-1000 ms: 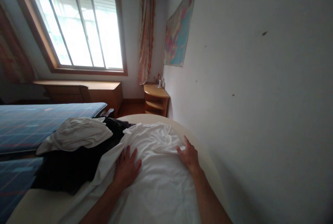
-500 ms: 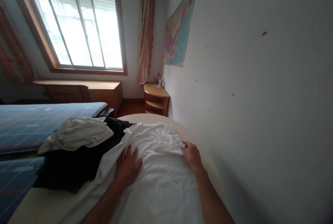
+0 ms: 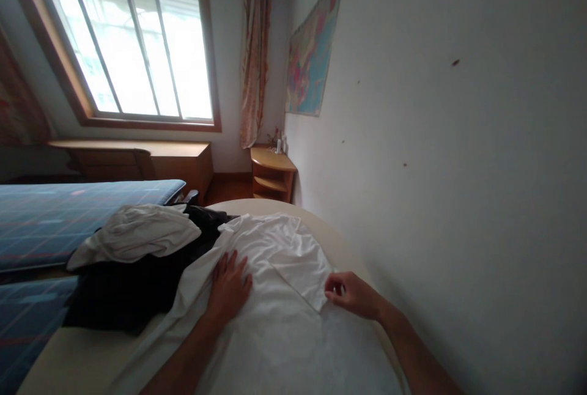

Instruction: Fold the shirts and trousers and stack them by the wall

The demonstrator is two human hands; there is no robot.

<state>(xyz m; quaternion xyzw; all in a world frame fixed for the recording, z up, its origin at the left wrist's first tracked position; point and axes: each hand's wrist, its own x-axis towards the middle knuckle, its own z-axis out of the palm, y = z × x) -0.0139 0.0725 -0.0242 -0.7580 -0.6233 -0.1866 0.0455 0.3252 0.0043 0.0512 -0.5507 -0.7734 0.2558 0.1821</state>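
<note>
A white shirt [image 3: 275, 297] lies spread and wrinkled over a rounded cream table. My left hand [image 3: 229, 285] rests flat on its left part, fingers stretched out. At the right side my right hand [image 3: 351, 294] pinches the edge of a short sleeve between thumb and fingers, with a small gap showing inside the curled fingers. The sleeve lies angled towards me across the shirt's right side. Left of the shirt is a heap of black cloth [image 3: 123, 297], with a crumpled grey-white cloth [image 3: 147, 233] on top of it.
The cream tabletop [image 3: 316, 217] curves close along the white wall [image 3: 435, 230] on the right. Blue checked mattresses [image 3: 92, 217] stand at the left. Behind are a corner shelf [image 3: 274, 159], a wooden desk [image 3: 178, 149] and a window.
My right hand has moved towards me and slightly right, drawing the sleeve out flatter. My left hand stays on the shirt, nearly unmoved. The view has shifted slightly.
</note>
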